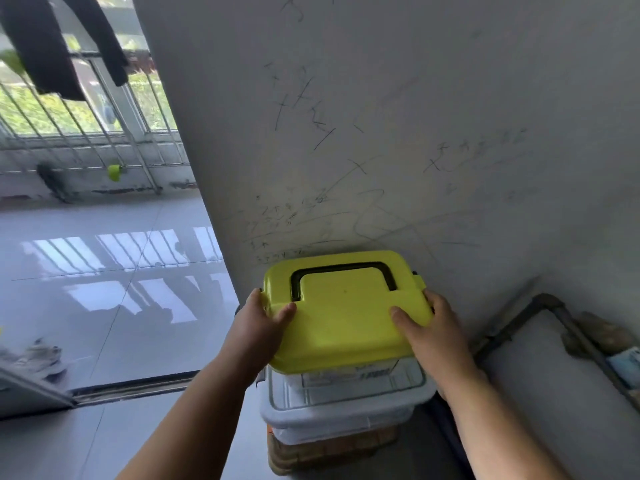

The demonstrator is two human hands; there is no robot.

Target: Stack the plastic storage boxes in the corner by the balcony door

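The yellow-lid box [346, 317] is at 6 o'clock in the view, right up by the scribbled wall [381, 133]. Its black handle [343, 268] lies flat on the lid. The left hand [263, 323] grips the box's 9 o'clock side and the right hand [429, 327] grips its 3 o'clock side. Each thumb lies on top of the lid and the fingers curl round the edge. Under it is a white-lid box [339, 407], and under that a brown box [329, 448]. I cannot tell if the yellow-lid box rests on the white lid or is just above it. A grey pipe [554, 306] is at 3 o'clock by the wall. The door track [138, 386] is at 8 o'clock, and dark clothes [45, 46] hang at 11 o'clock.
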